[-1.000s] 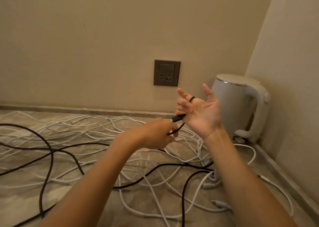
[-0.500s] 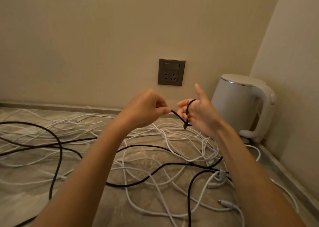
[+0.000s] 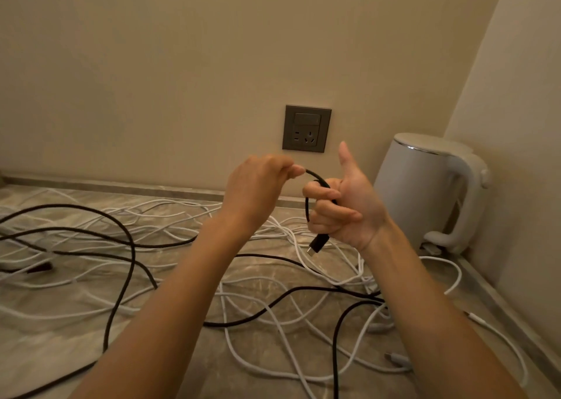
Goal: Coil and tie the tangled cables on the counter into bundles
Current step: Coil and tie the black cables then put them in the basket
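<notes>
Both hands are raised above the tabletop (image 3: 45, 353), close together but not touching.

- The left hand (image 3: 258, 186) is pinching the black cable (image 3: 317, 178) between thumb and fingertips.
- The right hand (image 3: 349, 213) is sitting at the left hand's 3 o'clock. Its fingers are curling round a small loop of the same cable and its thumb is pointing up to 12.
- The plug (image 3: 318, 244) is hanging free from the fist toward 7 o'clock, metal tip lowest.
- White cables (image 3: 397, 361) are lying tangled across the marbled tabletop from 9 o'clock round to 4, with black strands (image 3: 132, 247) crossing over and under them. Whether those strands belong to the held cable cannot be told.
- A wall socket (image 3: 307, 128) is sitting at 12 o'clock of the hands. Any marking on it is too small to read.
- A white kettle (image 3: 425, 192) is standing in the corner at 3 o'clock, handle facing right.
</notes>
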`<action>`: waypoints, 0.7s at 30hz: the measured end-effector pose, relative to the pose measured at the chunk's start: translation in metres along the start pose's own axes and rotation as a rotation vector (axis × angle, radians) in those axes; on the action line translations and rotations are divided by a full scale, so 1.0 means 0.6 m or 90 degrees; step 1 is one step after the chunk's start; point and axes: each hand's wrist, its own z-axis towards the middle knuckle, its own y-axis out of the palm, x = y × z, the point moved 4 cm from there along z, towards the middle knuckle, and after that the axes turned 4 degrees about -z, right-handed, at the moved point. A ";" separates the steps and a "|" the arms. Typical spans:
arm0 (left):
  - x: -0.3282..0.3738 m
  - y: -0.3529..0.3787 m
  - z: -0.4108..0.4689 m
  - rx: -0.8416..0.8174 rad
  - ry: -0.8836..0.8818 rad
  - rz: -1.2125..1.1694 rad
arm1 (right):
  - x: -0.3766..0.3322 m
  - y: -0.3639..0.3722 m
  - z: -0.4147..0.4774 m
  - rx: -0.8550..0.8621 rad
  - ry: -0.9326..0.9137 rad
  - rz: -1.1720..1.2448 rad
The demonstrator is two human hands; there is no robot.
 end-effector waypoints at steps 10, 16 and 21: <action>-0.020 0.106 -0.043 -0.427 -0.208 -0.069 | -0.005 -0.017 0.001 -0.111 -0.213 0.343; -0.011 0.122 -0.055 -0.574 -0.200 0.002 | -0.014 -0.038 -0.014 0.225 -0.304 0.254; -0.011 0.100 -0.059 -0.665 -0.193 0.015 | 0.006 -0.047 -0.005 0.339 -0.227 0.038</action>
